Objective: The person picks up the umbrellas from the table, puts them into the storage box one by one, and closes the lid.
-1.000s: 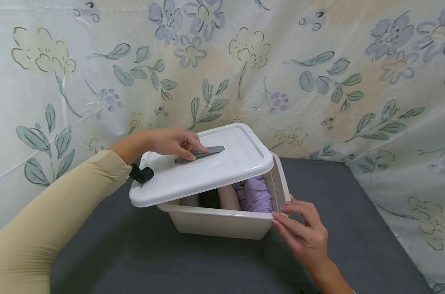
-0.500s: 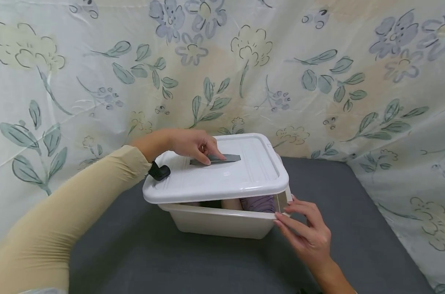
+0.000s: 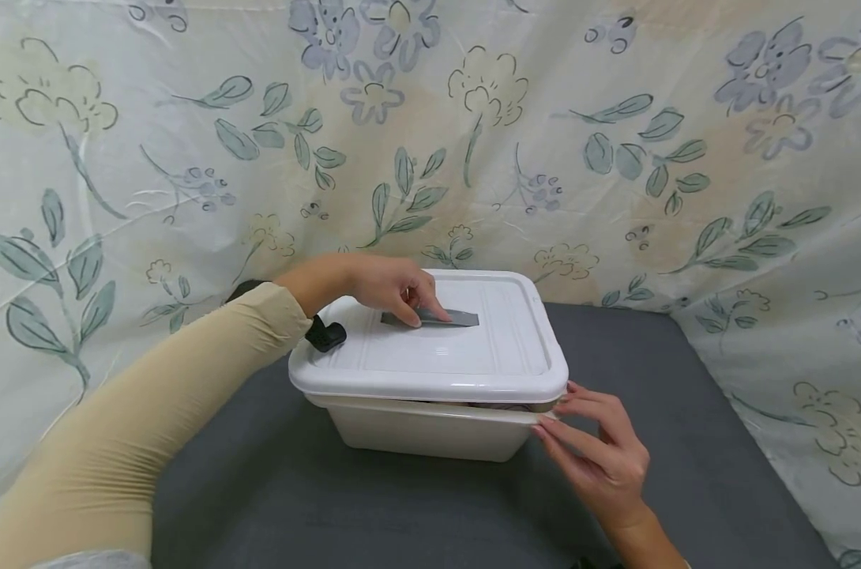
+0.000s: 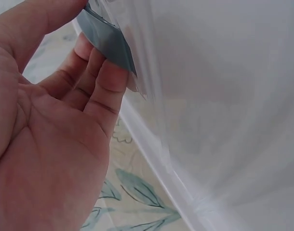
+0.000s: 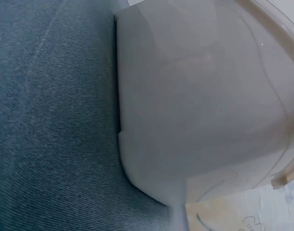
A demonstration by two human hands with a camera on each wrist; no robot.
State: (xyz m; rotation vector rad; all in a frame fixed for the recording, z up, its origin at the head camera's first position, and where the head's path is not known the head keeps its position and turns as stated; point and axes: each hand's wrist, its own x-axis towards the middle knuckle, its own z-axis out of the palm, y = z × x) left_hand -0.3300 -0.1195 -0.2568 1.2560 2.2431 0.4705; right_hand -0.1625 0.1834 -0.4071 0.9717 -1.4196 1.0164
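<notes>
My left hand (image 3: 393, 286) pinches the grey strip handle (image 3: 462, 318) on top of a white lid (image 3: 505, 348). The left wrist view shows the fingertips curled round that handle, close to the lid. Beneath the lid stands a cream plastic storage box (image 3: 430, 432), its side wall filling much of the right wrist view. A narrow gap shows between lid and box at the front right, so the contents are nearly all hidden. My right hand (image 3: 604, 454) holds the box's front right corner at the rim, fingertips bent around it.
The box rests on a dark grey cloth-covered surface (image 3: 374, 514). Behind it hangs a floral curtain (image 3: 516, 111), close to the box's back. A black wrist strap (image 3: 325, 335) on my left wrist overlaps the lid's left part.
The lid has come down and moved right with my left hand, levelling over the box and covering the purple rolled fabric seen inside before. My right hand stays at the corner.
</notes>
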